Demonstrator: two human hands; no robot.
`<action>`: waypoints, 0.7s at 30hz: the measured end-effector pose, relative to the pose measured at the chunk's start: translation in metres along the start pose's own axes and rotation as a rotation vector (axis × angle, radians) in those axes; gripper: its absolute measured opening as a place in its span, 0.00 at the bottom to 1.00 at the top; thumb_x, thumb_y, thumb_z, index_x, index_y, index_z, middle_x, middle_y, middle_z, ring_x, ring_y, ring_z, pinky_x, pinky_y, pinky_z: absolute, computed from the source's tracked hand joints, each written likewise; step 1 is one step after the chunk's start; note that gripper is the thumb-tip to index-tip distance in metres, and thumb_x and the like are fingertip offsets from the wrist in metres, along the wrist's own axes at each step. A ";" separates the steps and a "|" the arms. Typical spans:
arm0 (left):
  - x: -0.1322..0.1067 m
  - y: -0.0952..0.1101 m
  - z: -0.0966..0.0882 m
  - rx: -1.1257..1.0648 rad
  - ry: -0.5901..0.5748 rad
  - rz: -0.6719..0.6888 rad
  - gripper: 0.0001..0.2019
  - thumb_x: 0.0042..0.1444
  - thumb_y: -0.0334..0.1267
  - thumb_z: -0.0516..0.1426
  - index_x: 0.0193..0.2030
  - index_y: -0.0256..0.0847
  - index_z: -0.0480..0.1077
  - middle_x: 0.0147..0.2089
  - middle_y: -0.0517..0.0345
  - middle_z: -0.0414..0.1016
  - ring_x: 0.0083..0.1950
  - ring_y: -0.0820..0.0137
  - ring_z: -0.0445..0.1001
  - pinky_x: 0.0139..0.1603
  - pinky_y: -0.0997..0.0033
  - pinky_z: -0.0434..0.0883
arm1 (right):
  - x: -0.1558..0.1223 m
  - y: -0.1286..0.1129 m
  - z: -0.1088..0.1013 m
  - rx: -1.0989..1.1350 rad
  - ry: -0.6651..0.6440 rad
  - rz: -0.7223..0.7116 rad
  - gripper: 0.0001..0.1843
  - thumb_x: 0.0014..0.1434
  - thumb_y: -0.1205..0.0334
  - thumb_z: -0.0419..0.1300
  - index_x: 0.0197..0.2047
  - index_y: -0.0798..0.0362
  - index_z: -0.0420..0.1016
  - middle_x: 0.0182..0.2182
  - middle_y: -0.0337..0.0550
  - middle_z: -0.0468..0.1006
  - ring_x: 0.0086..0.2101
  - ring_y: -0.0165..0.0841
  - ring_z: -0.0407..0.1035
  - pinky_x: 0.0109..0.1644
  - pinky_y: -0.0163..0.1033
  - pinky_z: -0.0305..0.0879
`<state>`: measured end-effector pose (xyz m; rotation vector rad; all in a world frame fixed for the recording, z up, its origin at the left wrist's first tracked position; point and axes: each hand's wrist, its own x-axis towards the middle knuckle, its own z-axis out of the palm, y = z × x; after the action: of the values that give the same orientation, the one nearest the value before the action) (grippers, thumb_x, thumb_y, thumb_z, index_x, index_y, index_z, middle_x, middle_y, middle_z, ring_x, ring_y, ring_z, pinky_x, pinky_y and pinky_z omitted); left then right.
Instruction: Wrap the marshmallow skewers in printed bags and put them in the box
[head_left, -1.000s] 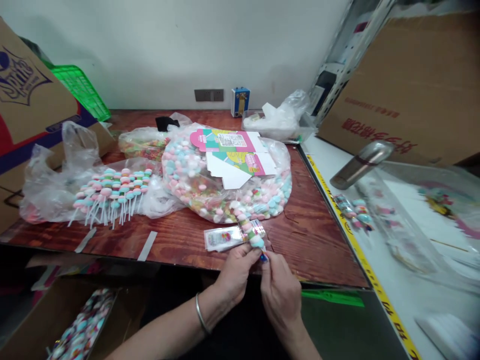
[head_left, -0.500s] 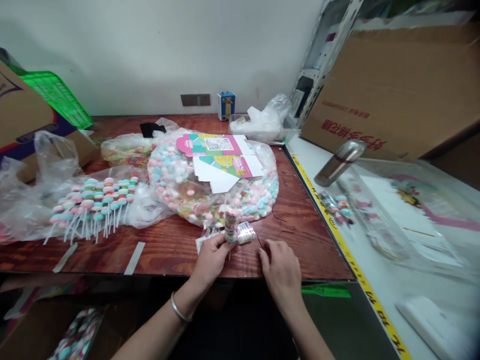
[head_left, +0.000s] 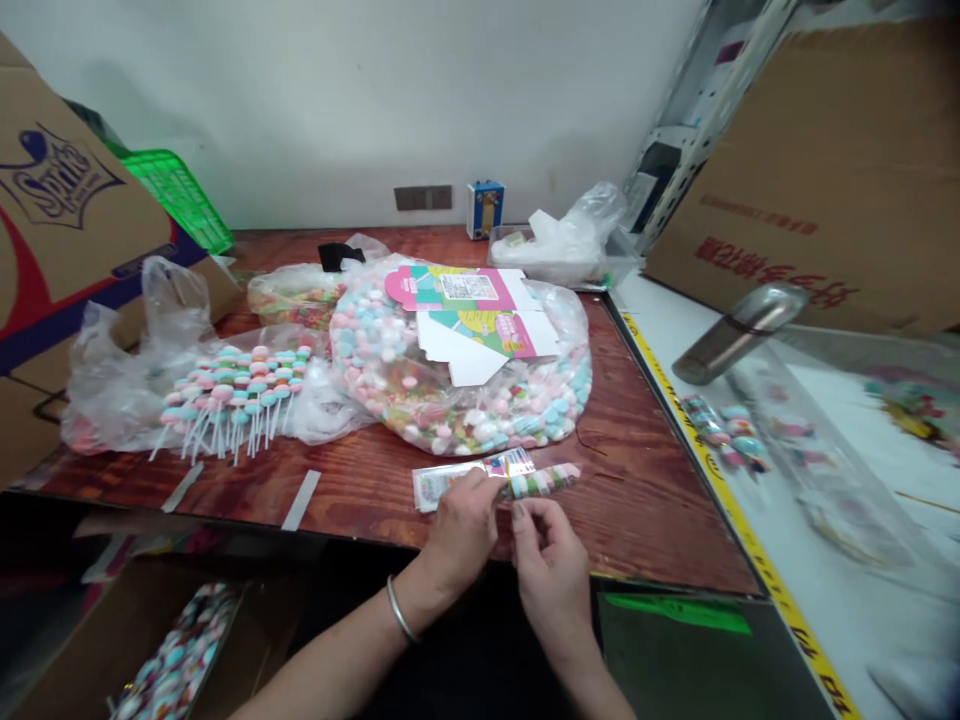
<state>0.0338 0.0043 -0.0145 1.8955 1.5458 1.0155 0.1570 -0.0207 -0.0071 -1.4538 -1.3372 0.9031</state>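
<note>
A marshmallow lollipop (head_left: pixel 546 480) in a clear printed wrapper lies tilted to the right, its pastel and green pieces showing through. My left hand (head_left: pixel 466 522) is closed round its lower end, with the fingers hiding the stick. Close beside it, my right hand (head_left: pixel 553 560) pinches thumb and forefinger together near the wrapper's gathered end; whatever is between those fingertips is hidden. Under and behind my left hand lie flat printed clear wrappers (head_left: pixel 436 483). A thin dark tie (head_left: pixel 591 440) rests on the wooden table (head_left: pixel 360 500) to the right.
A large bag of marshmallows (head_left: pixel 525 425) bears an unfolded printed carton (head_left: pixel 480 320). Marshmallow lollipops (head_left: pixel 236 390) lie at left. A steel flask (head_left: pixel 739 335) and wrapped candies (head_left: pixel 724 432) stand right of the yellow tape (head_left: pixel 701 475). Below left is a box of candies (head_left: pixel 180 650).
The lollipop has gone from upright to tilted rightward. My right hand has left the spot by a thin dark tie and come up against my left hand. The camera view has turned left.
</note>
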 end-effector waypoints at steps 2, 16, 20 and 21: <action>-0.003 0.001 0.001 -0.061 0.067 -0.021 0.11 0.60 0.30 0.50 0.42 0.43 0.73 0.35 0.52 0.71 0.37 0.63 0.68 0.41 0.66 0.63 | 0.001 0.003 0.009 0.083 -0.023 0.075 0.17 0.61 0.48 0.54 0.33 0.53 0.70 0.23 0.40 0.74 0.22 0.31 0.66 0.26 0.35 0.63; 0.005 0.012 0.006 -0.841 0.048 -0.490 0.06 0.51 0.38 0.60 0.32 0.37 0.72 0.24 0.61 0.68 0.26 0.74 0.64 0.28 0.75 0.62 | 0.008 0.012 0.014 -0.008 0.075 0.039 0.11 0.59 0.52 0.55 0.32 0.52 0.67 0.25 0.42 0.75 0.26 0.34 0.69 0.29 0.37 0.64; 0.008 0.013 0.011 -1.188 -0.025 -0.637 0.14 0.45 0.43 0.65 0.29 0.35 0.68 0.21 0.66 0.63 0.20 0.81 0.55 0.22 0.79 0.52 | 0.011 0.014 0.016 0.006 0.073 0.043 0.12 0.60 0.52 0.55 0.38 0.53 0.67 0.27 0.43 0.77 0.27 0.35 0.71 0.31 0.38 0.66; 0.008 0.013 0.011 -1.229 -0.036 -0.647 0.15 0.44 0.43 0.66 0.29 0.35 0.68 0.22 0.65 0.63 0.20 0.82 0.54 0.22 0.79 0.51 | 0.011 0.014 0.015 0.020 0.059 0.045 0.13 0.60 0.52 0.55 0.41 0.53 0.67 0.28 0.43 0.78 0.27 0.34 0.72 0.31 0.38 0.67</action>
<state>0.0510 0.0097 -0.0095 0.5175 0.9518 1.1620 0.1487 -0.0068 -0.0241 -1.4894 -1.2524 0.8935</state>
